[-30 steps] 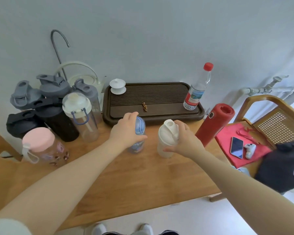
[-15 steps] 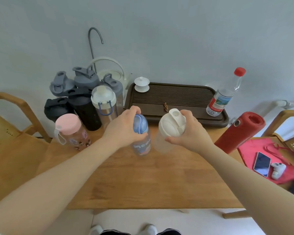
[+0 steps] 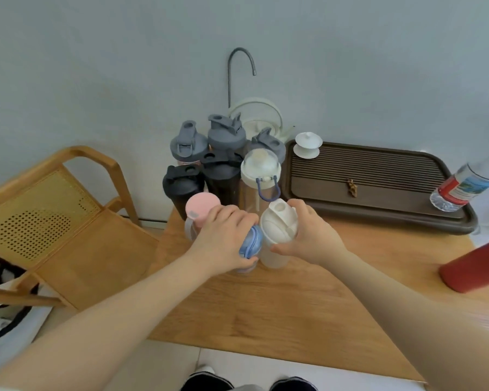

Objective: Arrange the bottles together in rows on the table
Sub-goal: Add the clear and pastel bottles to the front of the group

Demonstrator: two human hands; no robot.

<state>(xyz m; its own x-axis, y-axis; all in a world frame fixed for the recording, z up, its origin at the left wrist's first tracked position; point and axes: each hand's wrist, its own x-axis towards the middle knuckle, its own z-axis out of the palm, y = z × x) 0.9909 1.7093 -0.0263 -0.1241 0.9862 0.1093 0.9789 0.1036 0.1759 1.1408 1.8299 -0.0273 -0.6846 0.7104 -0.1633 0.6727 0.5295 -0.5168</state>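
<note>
My left hand (image 3: 223,238) grips the blue-lidded bottle (image 3: 251,244) by its top. Right beside it, my right hand (image 3: 311,235) grips the cream-white shaker bottle (image 3: 277,230). Both bottles stand on the wooden table (image 3: 294,300), just in front of a cluster: a pink-lidded bottle (image 3: 201,207), a clear bottle with a cream lid (image 3: 260,170), two black bottles (image 3: 181,184) and three grey-lidded shakers (image 3: 226,134) behind. The blue bottle's body is mostly hidden by my hand.
A dark tea tray (image 3: 378,190) with a white lidded cup (image 3: 307,145) and a plastic water bottle (image 3: 463,184) lies at the right. A red flask (image 3: 474,266) leans at the right edge. A wooden chair (image 3: 54,210) stands left of the table.
Both hands have carried the blue and white bottles leftward up to the cluster of bottles; my view has swung left with them.
</note>
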